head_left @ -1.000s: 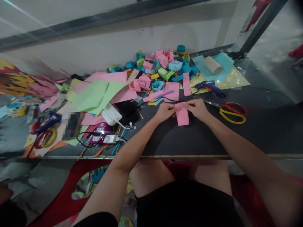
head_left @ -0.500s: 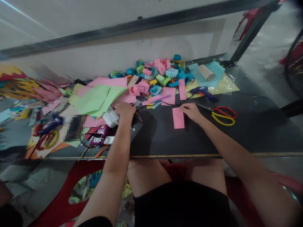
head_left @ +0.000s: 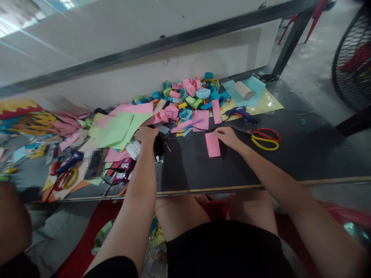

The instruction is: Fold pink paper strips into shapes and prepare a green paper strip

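Left hand (head_left: pixel 146 136): moved off the pink slip (head_left: pixel 213 146) that both hands pinched a second ago — it is now at the near right edge of the green sheets (head_left: pixel 117 129), with its fingers partly hidden; I cannot tell whether they grip anything.
Right hand (head_left: pixel 227 136): thumb and finger closed on the top right corner of the slip, well apart from the other hand.
Pink slip: flat or nearly so over the dark surface (head_left: pixel 304 158), in front of the person, left of the scissors.
Scissors (head_left: pixel 252 134): just beyond the right hand, red and yellow handles pointing right.
Glue gun (head_left: pixel 242 113): blue, behind the scissors, near the edge of a yellow sheet (head_left: pixel 271 107).
Cardboard tube (head_left: pixel 242 90): lying on a blue sheet (head_left: pixel 258 97) at the back right.
Paper pile (head_left: pixel 191 90): small folded pieces in pink, blue, green and yellow, heaped near the wall.
Pink pieces (head_left: pixel 201 119): between that pile and the slip — a wider one and a narrow upright strip.
White adapter (head_left: pixel 133 148): just below the left hand, partly covered by the wrist.
Purple box (head_left: pixel 123 170): left of the left forearm, nearer the front edge.
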A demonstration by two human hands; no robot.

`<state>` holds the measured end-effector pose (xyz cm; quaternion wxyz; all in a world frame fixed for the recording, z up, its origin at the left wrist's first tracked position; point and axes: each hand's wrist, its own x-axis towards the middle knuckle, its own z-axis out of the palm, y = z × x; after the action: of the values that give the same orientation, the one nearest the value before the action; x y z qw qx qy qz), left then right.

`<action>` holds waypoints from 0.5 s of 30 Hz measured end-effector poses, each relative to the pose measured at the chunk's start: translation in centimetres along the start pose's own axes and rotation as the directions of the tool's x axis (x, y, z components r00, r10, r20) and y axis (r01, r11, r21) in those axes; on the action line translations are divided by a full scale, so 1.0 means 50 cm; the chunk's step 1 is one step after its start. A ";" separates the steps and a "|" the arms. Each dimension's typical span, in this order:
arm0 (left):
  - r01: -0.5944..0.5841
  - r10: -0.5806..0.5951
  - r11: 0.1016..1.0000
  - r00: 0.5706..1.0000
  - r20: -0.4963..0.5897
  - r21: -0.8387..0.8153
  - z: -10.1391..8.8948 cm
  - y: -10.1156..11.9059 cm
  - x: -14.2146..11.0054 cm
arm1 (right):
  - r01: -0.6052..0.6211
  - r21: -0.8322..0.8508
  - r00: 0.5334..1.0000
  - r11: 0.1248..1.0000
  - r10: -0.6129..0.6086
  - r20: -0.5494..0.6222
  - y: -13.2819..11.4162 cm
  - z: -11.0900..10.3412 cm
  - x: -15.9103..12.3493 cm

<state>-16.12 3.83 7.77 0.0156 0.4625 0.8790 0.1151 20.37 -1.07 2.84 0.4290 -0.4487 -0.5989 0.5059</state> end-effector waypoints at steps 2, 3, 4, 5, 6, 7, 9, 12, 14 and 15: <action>0.046 -0.047 0.999 0.999 -0.022 -0.011 -0.012 0.008 -0.019 | 0.000 -0.008 1.000 1.000 0.000 0.002 0.001 0.001 0.000; 0.033 -0.034 0.999 0.999 -0.038 -0.017 -0.017 0.013 -0.030 | -0.001 -0.011 1.000 1.000 0.001 0.002 0.001 0.002 0.000; -0.019 0.017 0.999 0.998 -0.057 -0.031 -0.021 0.019 -0.040 | -0.001 -0.016 1.000 1.000 0.001 0.001 0.001 0.002 0.000; -0.077 0.073 0.996 0.994 -0.080 -0.050 -0.024 0.025 -0.050 | 0.000 -0.022 1.000 1.000 0.000 0.001 0.001 0.003 0.000; -0.132 0.124 0.988 0.986 -0.108 -0.074 -0.026 0.033 -0.059 | 0.002 -0.028 1.000 1.000 -0.002 0.000 0.001 0.003 0.000; -0.183 0.169 0.978 0.976 -0.134 -0.101 -0.027 0.043 -0.066 | 0.005 -0.033 1.000 0.999 -0.005 -0.001 0.001 0.003 0.000; -0.264 0.235 0.952 0.955 -0.183 -0.155 -0.025 0.066 -0.076 | 0.007 -0.034 1.000 0.999 -0.007 0.000 0.001 0.002 0.000; -0.325 0.288 0.923 0.938 -0.192 -0.205 -0.016 0.106 -0.084 | 0.000 -0.015 1.000 1.000 0.000 -0.006 0.000 0.002 0.000; -0.335 0.304 0.917 0.938 -0.166 -0.218 -0.007 0.126 -0.087 | -0.001 -0.006 1.000 1.000 0.001 -0.008 -0.001 0.001 0.000; -0.332 0.304 0.916 0.941 -0.152 -0.224 -0.002 0.132 -0.087 | 0.002 -0.004 1.000 1.000 -0.002 -0.008 0.000 0.001 0.000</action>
<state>-8.31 3.85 8.97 0.0039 0.5863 0.7703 0.2507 20.29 -1.09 2.85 0.4309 -0.4512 -0.5986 0.5024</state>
